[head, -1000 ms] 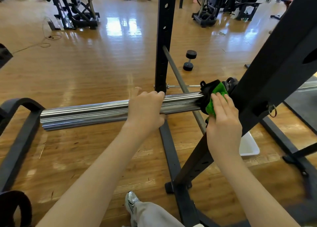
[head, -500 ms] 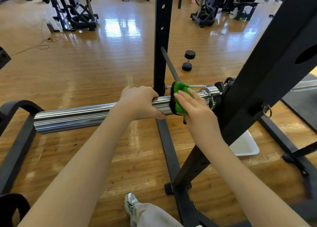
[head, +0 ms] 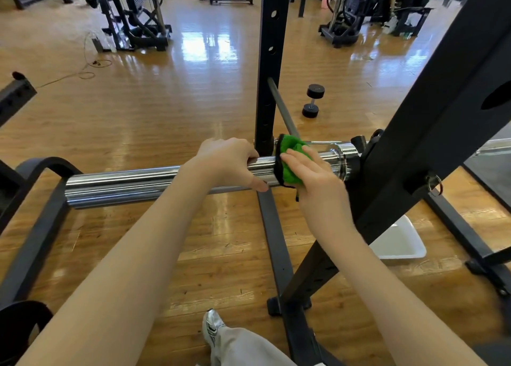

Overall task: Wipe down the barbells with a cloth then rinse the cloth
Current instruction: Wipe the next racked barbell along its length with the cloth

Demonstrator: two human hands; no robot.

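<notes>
a: what is at the far left?

b: a curved black frame (head: 41,172) sits at the left edge. just right of it the free end of a chrome barbell sleeve (head: 124,184) begins; the sleeve runs level across the middle of the scene towards the right, above a glossy wooden floor (head: 166,103).

a: where are the hands?

b: the left hand (head: 229,162) is curled over the top of the sleeve near the centre, fingers wrapped over the far side and thumb reaching along the near side, gripping the bar. just right of it, almost touching, is a green cloth (head: 290,161) with a dark edge, wrapped over the sleeve. the right hand (head: 318,180) lies on the cloth with fingers straight and close together, pressing it against the metal. whether the thumb hooks under the bar i cannot tell.

a: and beyond the cloth?

b: right of the cloth the sleeve ends in a chrome collar (head: 338,159), which meets a slanted black rack beam (head: 428,133) crossing the right side. a black upright post (head: 269,61) with holes stands just behind the bar, at the centre.

a: anything on the floor?

b: a black dumbbell (head: 312,100) lies farther back, right of the post. a white tub (head: 398,241) sits on the floor near the right, partly hidden behind the beam. at the bottom centre a silver shoe (head: 213,327) and a grey trouser leg show. gym machines stand along the far wall.
</notes>
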